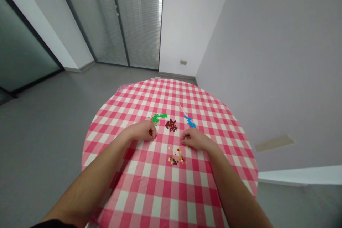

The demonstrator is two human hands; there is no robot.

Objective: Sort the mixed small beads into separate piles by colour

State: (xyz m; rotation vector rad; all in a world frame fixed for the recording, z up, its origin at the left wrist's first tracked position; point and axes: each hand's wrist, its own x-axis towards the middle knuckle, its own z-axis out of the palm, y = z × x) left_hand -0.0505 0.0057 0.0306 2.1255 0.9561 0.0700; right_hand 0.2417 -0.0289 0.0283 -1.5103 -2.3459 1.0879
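My left hand [143, 130] is curled closed over the tablecloth, just below a heap of small green pieces [155, 119]. Opposite it, my right hand [195, 139] is also closed, its thumb and fingers bent together, below some small blue pieces [190, 122]. What either hand holds, if anything, is hidden or too small to see. Between and slightly beyond the hands lies a pile of small dark red pieces [171, 125]. Closer to me is a loose scatter of tiny mixed pieces [175, 161], brown, yellow, white, red and green.
A red-and-white checked tablecloth [160, 188] covers the round table. Glass partitions [139, 17] with blinds stand beyond it, and a plain wall [267, 60] rises on the right. Grey floor [50, 131] extends to the left.
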